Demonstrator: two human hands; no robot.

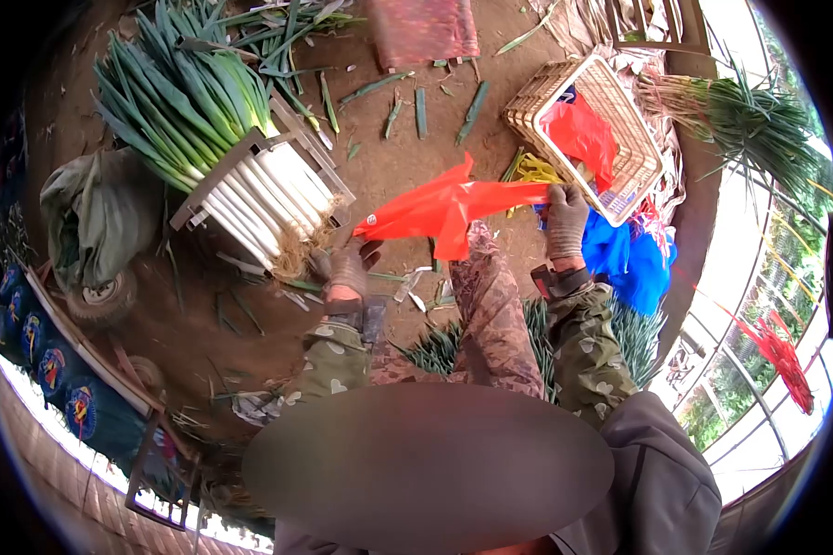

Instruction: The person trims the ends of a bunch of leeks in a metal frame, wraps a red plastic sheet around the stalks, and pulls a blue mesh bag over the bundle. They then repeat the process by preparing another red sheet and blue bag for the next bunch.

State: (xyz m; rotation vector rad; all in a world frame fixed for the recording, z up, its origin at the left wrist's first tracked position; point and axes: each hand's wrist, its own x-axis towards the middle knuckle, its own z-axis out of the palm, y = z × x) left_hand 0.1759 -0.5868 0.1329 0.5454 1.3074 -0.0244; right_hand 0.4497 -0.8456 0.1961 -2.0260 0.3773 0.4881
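Observation:
A thin red plastic bag point(435, 211) is stretched between my two gloved hands, with a loose flap hanging in its middle. My right hand point(566, 220) is closed on its right end. At the other end, my left hand point(350, 266) pinches the bag's corner, close to the roots of a leek bundle. These leeks point(264, 194), with white stalks and long green leaves, lie side by side in a metal frame point(242, 148) to my left. Their roots point toward me.
A wicker-like basket point(634, 116) with more red plastic bags point(583, 134) stands at the right, beside blue bags point(629, 264). Another leafy bundle point(759, 129) lies at far right. A green sack point(97, 213) sits at left, and leaf scraps litter the dirt floor point(379, 157).

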